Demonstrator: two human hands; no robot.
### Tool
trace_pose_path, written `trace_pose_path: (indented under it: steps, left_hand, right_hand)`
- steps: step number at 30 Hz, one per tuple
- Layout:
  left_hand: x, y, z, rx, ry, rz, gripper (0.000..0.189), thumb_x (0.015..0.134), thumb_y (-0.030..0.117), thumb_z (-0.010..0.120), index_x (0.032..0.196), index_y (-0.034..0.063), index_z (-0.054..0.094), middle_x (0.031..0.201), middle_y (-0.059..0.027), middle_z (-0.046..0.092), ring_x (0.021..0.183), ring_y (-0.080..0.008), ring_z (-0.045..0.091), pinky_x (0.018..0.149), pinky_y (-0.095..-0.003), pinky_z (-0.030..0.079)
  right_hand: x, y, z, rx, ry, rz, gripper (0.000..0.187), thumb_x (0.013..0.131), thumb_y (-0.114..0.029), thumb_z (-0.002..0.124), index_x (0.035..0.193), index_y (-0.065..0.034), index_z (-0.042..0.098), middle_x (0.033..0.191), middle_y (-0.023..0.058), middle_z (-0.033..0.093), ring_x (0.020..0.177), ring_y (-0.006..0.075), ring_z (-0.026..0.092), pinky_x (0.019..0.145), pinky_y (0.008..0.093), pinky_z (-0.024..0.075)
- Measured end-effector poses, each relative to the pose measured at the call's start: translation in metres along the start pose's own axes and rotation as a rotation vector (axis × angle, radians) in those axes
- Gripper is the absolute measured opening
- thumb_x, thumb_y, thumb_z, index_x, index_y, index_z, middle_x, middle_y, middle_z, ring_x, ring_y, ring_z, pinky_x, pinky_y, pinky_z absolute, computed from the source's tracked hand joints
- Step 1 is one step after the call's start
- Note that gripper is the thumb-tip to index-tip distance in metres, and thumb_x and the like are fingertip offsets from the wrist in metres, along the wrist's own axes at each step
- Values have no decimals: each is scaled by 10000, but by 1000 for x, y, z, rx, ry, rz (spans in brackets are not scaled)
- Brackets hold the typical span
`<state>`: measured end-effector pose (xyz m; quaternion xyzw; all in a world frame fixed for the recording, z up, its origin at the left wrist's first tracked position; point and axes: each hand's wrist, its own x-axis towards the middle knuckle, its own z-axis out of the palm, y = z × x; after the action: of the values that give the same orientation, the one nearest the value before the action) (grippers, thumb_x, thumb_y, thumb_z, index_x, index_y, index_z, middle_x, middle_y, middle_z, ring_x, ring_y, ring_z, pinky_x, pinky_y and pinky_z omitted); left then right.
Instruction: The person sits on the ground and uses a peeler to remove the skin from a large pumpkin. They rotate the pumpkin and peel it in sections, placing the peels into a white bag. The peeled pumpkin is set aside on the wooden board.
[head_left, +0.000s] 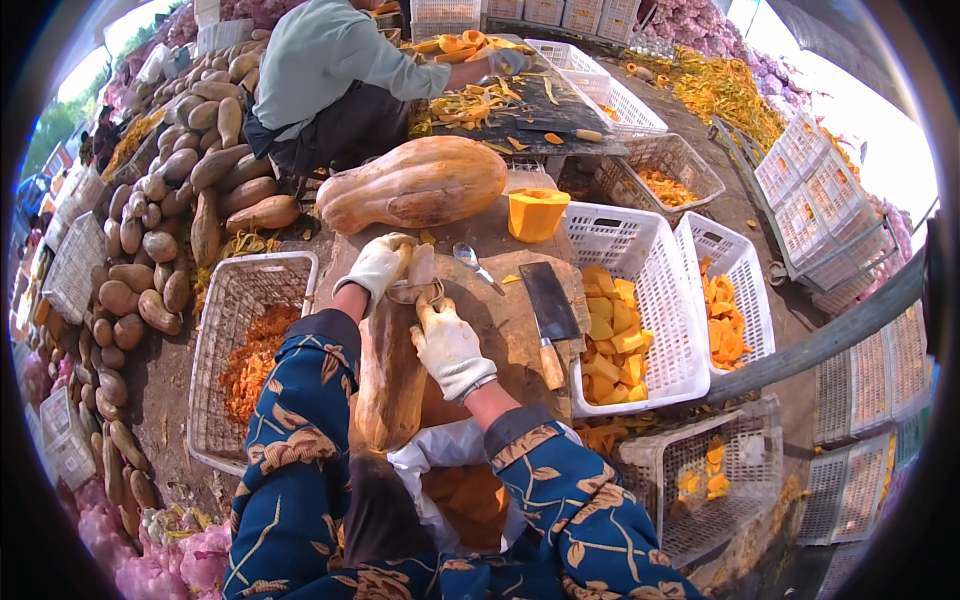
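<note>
My left hand (381, 266) and my right hand (452, 346), both in stained white gloves, close around opposite sides of a small peeling tool (411, 291). Its metal part shows between them, but the fingers hide most of its shape. Beneath the hands a long tan squash (390, 379) lies lengthwise towards me on the wooden board (487, 315). A larger ribbed squash (420, 184) rests across the board's far side. Beside that stands a peeled orange squash piece (536, 217). Right of my hands lie a metal spoon (469, 257) and a cleaver (551, 304) with a wooden handle.
A crate (311, 281) of orange scraps stands at left; a white crate (679, 382) holds squash chunks at right. Below the board sits a white bag-lined container (416, 472). Across from me, a person (337, 67) works at another board. Whole squashes (217, 172) are heaped at left.
</note>
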<state>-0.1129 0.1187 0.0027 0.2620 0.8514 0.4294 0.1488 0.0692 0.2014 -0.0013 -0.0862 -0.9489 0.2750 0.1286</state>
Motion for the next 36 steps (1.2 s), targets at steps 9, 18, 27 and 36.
trace_pose_path:
  steps: [9,18,27,36]
  left_hand:
    - [15,-7,13,234,-40,75,302,918,175,528,1177,53,625,1208,-153,619,1120,-296,583,969,-338,449]
    - [-2,3,13,267,-43,117,301,907,230,527,1136,70,637,1181,-178,614,1103,-352,575,948,-380,456]
    - [3,-18,5,203,-31,38,326,915,196,532,1195,46,604,1146,-174,648,1085,-305,607,942,-345,458]
    - [-26,-78,-44,29,198,-64,299,996,225,443,1210,76,589,1157,-125,645,1061,-243,605,932,-307,443]
  right_hand:
    - [-15,3,1,19,51,-9,493,867,-233,629,1319,-94,492,1034,205,564,828,384,643,699,428,547]
    - [-33,-7,-3,15,47,21,517,882,-239,615,1354,-92,464,1047,224,556,827,407,636,693,448,539]
    - [-112,-38,9,131,-109,-70,453,849,-171,632,1284,-93,536,1028,212,546,795,375,629,661,436,523]
    - [-165,-27,12,507,-167,-44,392,817,-96,640,1207,-66,611,1014,186,577,891,350,613,755,366,520]
